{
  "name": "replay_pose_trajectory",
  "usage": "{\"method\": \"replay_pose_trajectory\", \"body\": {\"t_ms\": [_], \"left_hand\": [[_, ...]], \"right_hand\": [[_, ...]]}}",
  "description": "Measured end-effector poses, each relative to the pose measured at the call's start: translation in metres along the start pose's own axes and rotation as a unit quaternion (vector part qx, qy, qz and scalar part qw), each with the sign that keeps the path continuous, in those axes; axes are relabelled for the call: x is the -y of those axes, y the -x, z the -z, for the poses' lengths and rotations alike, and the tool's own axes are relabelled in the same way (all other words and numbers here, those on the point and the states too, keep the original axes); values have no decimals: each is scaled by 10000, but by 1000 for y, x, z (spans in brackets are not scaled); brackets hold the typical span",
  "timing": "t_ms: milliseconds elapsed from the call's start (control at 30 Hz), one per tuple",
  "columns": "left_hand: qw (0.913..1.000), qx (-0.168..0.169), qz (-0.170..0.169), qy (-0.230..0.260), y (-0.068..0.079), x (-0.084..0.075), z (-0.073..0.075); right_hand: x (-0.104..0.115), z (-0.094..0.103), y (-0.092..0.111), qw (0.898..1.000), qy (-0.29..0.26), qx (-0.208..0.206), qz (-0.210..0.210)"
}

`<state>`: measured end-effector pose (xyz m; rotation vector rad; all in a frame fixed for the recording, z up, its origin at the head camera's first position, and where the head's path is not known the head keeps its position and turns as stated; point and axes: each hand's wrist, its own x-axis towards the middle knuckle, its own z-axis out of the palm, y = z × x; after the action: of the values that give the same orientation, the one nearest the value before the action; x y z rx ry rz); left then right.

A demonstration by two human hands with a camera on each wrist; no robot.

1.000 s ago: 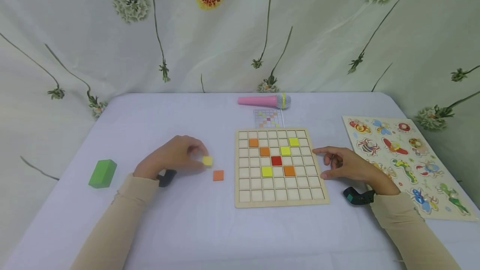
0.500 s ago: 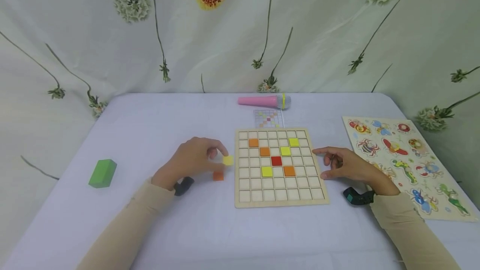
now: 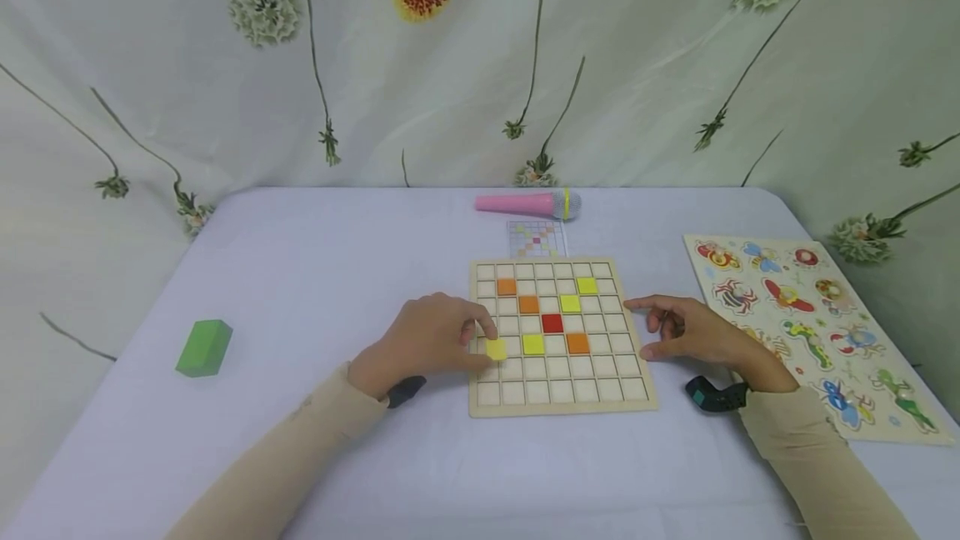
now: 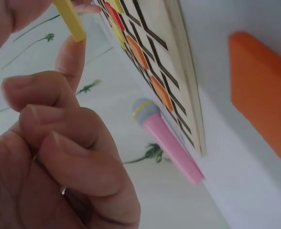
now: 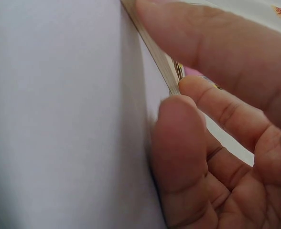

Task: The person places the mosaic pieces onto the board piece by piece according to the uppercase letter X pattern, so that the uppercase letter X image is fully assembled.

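Note:
My left hand (image 3: 435, 336) pinches a yellow square tile (image 3: 497, 349) between thumb and index finger, over the left columns of the wooden grid board (image 3: 562, 407). In the left wrist view the tile (image 4: 70, 20) is held edge-on, with the other fingers curled below it. Orange, yellow and red tiles lie in several board cells, the red tile (image 3: 552, 323) near the middle. My right hand (image 3: 693, 330) touches the board's right edge with index fingertip and thumb tip, its remaining fingers bent. An orange tile (image 4: 262, 93) lies beside the board, hidden under my left hand in the head view.
A small printed pattern card (image 3: 537, 238) lies just behind the board, with a pink toy microphone (image 3: 525, 204) beyond it. A green block (image 3: 205, 347) stands at the left. An insect picture puzzle board (image 3: 817, 332) lies at the right, partly under my right arm.
My left hand has carried the yellow tile rightward from the table to over the board's left columns, passing over the loose orange tile. My right hand has stayed at the board's edge.

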<state>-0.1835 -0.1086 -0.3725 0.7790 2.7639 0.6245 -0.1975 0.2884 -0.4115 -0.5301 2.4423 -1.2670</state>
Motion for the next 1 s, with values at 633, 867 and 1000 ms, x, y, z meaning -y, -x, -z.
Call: {"method": "replay_pose_trajectory", "body": {"t_ms": [633,867,1000], "left_hand": [[9978,554,76,-357,-16,-21,-14],[9979,538,50,-366,-17,-21,-16],[9977,569,73,-351,-17,-22,-16]], "right_hand": [[0,0,0,10000,80,7,20],[0,0,0,10000,83,1,-9],[1,0,0,9999,110,-11,-56]]}}
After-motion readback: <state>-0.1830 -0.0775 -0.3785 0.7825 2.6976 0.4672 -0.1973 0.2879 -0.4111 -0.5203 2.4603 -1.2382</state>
